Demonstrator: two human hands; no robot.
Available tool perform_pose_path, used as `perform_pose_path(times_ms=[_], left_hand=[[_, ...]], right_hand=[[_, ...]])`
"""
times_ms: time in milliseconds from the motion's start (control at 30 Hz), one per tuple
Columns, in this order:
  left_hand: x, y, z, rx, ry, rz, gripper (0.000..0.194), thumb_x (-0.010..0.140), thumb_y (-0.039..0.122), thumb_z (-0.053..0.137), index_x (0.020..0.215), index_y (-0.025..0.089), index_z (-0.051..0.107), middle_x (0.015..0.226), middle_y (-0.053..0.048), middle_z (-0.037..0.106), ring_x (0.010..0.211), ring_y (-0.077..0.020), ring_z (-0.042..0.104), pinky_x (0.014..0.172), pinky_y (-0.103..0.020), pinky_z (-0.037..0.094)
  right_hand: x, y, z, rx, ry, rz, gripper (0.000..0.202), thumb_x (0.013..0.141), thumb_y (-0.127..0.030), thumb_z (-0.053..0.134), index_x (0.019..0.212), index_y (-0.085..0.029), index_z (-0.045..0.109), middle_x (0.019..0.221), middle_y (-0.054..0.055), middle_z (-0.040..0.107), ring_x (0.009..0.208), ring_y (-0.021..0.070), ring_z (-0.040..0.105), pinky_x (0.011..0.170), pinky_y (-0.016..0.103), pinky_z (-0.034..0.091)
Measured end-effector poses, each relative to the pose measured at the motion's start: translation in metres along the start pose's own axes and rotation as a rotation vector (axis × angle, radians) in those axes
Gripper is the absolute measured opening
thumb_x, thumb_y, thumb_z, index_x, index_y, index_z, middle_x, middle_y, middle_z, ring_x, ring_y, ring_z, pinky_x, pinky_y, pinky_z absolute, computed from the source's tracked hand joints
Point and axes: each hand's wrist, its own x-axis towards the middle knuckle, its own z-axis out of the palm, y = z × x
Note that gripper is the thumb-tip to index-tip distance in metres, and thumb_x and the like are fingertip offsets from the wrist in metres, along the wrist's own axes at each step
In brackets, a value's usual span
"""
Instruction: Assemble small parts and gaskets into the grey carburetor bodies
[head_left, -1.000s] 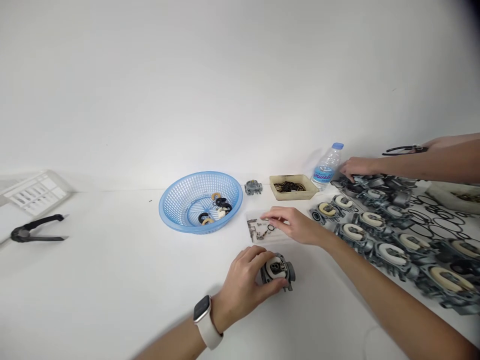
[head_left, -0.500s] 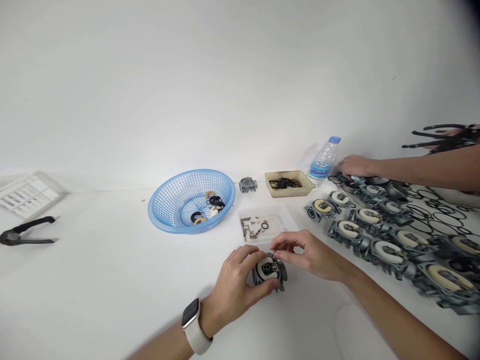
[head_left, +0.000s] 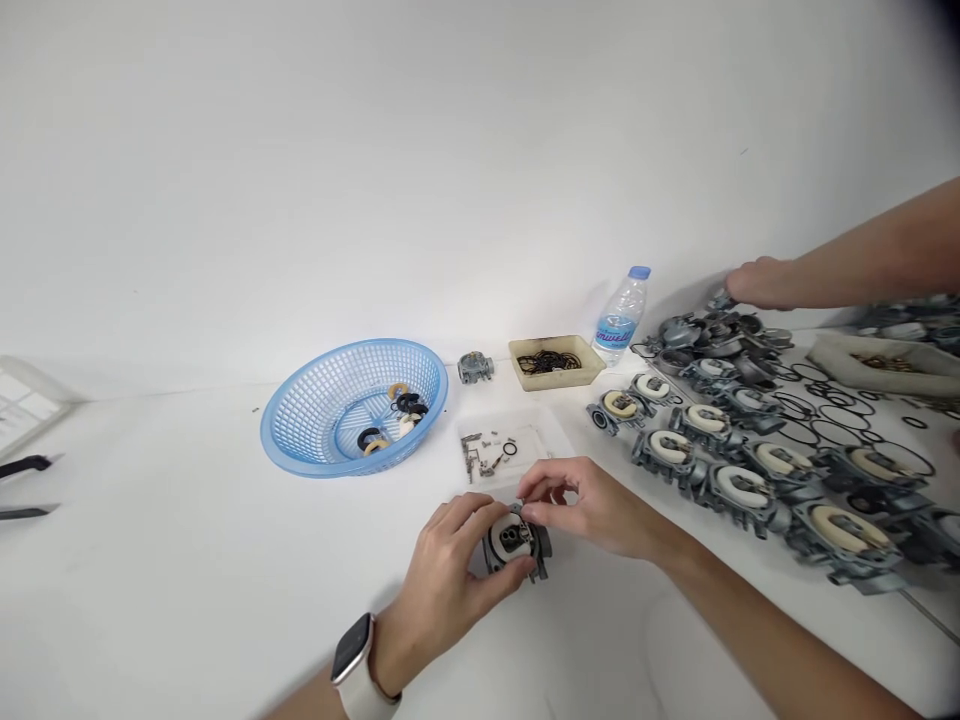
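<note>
A grey metal carburetor [head_left: 514, 540] with a white ring-shaped float stands on the white table in front of me. My left hand [head_left: 463, 560] is wrapped around its left side, thumb at the near edge and fingers on the far edge. At the carburetor's upper right edge, the fingertips of my right hand [head_left: 562, 500] are pinched together. Whatever they hold is too small or hidden to make out. Just beyond lies a clear tray [head_left: 536, 460] with small metal pieces and a black ring.
Behind are a blue basket [head_left: 281, 440] of floats, a carburetor [head_left: 475, 368], a box [head_left: 555, 380] of black rings and a water bottle [head_left: 619, 318]. Several float-fitted carburetors [head_left: 742, 485] fill the right side. A co-worker's hand [head_left: 757, 282] is over metal parts at back right.
The view has turned slightly right. The co-worker's hand has moved up and right, away from the bottle. Both my hands keep nearly the same pose at the carburetor.
</note>
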Motion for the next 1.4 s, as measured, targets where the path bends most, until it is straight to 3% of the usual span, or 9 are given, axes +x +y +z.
perform_pose_path(times_ms=[400, 567, 800, 1067, 1400], left_hand=[[0.001, 0.001, 0.001, 0.024, -0.001, 0.003, 0.035, 0.087, 0.036, 0.077, 0.117, 0.022, 0.066, 0.111, -0.009, 0.071, 0.097, -0.0276, 0.067, 0.083, -0.043, 0.057], [0.0, 0.001, 0.001, 0.031, -0.01, -0.007, 0.035, 0.087, 0.036, 0.077, 0.118, 0.023, 0.066, 0.111, -0.008, 0.07, 0.098, -0.0273, 0.067, 0.083, -0.042, 0.057], [-0.001, 0.001, 0.002, 0.033, 0.011, -0.007, 0.034, 0.088, 0.037, 0.076, 0.118, 0.022, 0.066, 0.111, -0.008, 0.07, 0.098, -0.0263, 0.067, 0.082, -0.041, 0.057], [-0.002, 0.0, 0.005, 0.063, 0.031, 0.023, 0.034, 0.089, 0.036, 0.074, 0.119, 0.024, 0.064, 0.112, -0.008, 0.07, 0.098, -0.0256, 0.068, 0.081, -0.04, 0.057], [-0.002, -0.002, 0.007, 0.078, 0.061, 0.044, 0.033, 0.089, 0.034, 0.074, 0.118, 0.023, 0.063, 0.112, -0.008, 0.069, 0.098, -0.026, 0.067, 0.081, -0.041, 0.056]], right_hand=[[0.004, 0.004, 0.007, 0.04, 0.045, -0.02, 0.016, 0.087, -0.037, 0.072, 0.089, -0.02, 0.072, 0.08, 0.001, 0.069, 0.076, 0.0171, 0.061, 0.075, 0.031, 0.047], [0.005, 0.004, 0.005, 0.055, -0.001, -0.009, 0.018, 0.089, -0.037, 0.071, 0.091, -0.02, 0.074, 0.081, 0.001, 0.07, 0.078, 0.0176, 0.062, 0.075, 0.031, 0.048], [0.002, 0.002, -0.003, -0.093, -0.077, -0.002, 0.024, 0.094, -0.04, 0.062, 0.105, -0.023, 0.075, 0.103, 0.004, 0.071, 0.087, 0.0194, 0.06, 0.082, 0.035, 0.049], [-0.005, -0.001, -0.014, -0.142, -0.182, 0.025, 0.035, 0.082, -0.034, 0.075, 0.117, -0.028, 0.069, 0.104, 0.002, 0.069, 0.092, 0.0211, 0.061, 0.08, 0.034, 0.05], [-0.005, -0.003, -0.007, -0.201, -0.149, -0.122, 0.013, 0.087, -0.026, 0.071, 0.099, -0.025, 0.07, 0.097, 0.0, 0.066, 0.086, 0.0181, 0.057, 0.079, 0.032, 0.049]])
